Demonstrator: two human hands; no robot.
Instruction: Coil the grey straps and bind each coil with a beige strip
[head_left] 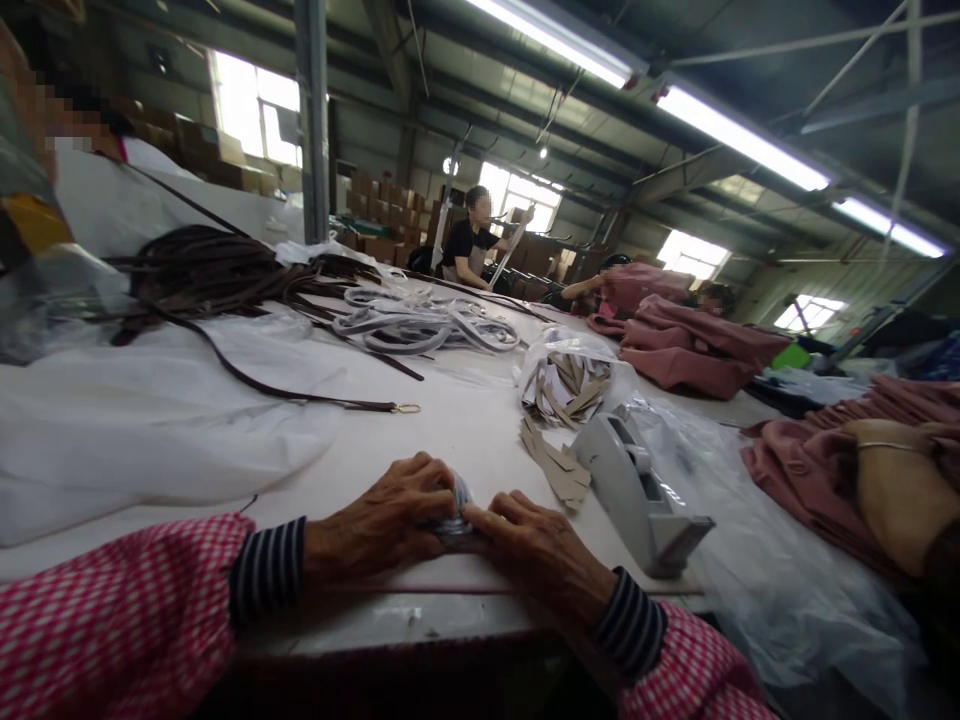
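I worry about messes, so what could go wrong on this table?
The pale coil between the left hand and right hand might spring loose if let go. The grey tape dispenser sits near the front edge of the table, so a bump could perhaps knock it off. The loose grey strips beside it might get scattered by a passing sleeve.

Right of the right hand [546,538], tape dispenser [616,488] before bag of strips [568,382].
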